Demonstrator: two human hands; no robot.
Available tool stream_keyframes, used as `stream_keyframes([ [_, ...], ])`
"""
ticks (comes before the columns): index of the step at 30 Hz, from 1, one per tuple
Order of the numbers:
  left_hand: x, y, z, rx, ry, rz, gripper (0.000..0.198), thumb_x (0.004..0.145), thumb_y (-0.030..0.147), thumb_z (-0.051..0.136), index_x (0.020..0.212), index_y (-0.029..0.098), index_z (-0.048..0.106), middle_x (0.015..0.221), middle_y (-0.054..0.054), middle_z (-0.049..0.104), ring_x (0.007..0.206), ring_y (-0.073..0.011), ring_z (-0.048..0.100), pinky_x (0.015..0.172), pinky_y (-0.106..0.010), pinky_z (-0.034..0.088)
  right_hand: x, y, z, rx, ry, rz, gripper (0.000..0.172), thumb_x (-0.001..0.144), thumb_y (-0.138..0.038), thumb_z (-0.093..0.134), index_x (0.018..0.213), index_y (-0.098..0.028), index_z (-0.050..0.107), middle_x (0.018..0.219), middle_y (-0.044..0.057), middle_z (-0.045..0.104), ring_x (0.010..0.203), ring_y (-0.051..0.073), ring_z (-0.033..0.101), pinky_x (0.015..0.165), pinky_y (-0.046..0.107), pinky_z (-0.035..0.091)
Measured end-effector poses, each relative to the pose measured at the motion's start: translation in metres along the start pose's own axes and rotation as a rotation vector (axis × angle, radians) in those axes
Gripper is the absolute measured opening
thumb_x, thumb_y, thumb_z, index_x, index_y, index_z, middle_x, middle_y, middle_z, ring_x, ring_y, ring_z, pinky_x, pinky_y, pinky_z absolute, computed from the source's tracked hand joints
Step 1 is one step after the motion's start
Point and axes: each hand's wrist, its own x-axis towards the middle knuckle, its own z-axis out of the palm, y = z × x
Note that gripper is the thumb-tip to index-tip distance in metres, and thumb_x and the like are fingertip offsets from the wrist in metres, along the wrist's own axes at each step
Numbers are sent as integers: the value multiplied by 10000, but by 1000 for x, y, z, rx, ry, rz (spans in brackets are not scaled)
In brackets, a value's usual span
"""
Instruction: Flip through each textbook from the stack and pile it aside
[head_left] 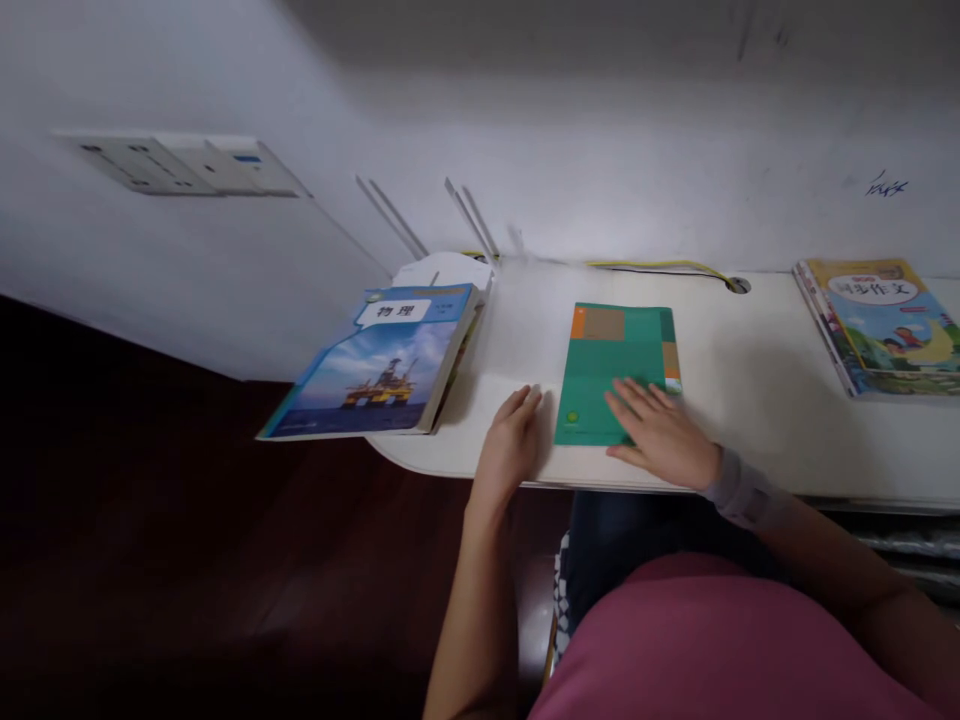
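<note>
A green book (600,375) with orange and brown blocks lies flat on the white desk (720,400) in front of me. Over its lower right part my right hand (660,430) rests with the fingers stretched out and spread. My left hand (514,435) is at the desk's front edge, just left of the book and apart from it. It stands on its side, fingers loosely extended, and nothing shows in it.
To the left, a stack of books topped by a blue physics textbook (375,365) overhangs the desk edge, beside a white router (442,268) with antennas. At the right lies another pile of books (885,325). A yellow cable (660,264) runs along the wall into a desk hole.
</note>
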Motion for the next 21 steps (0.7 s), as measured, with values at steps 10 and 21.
stream_keyframes([
  [10,-14,69,24,344,-14,-172,591,918,452,441,1374,75,440,1450,-215,413,1364,-385,336,1050,-597,320,-73,46,23,-34,28,153,538,943,-456,408,1397,-167,441,1492,146,377,1378,319,329,1081,558,287],
  [21,-5,74,22,316,-23,-264,558,924,406,426,1379,84,434,1457,-204,409,1362,-365,347,1045,-593,331,-74,43,29,-68,25,177,524,961,-433,355,1419,-184,409,1509,120,355,1383,307,319,1094,540,276],
])
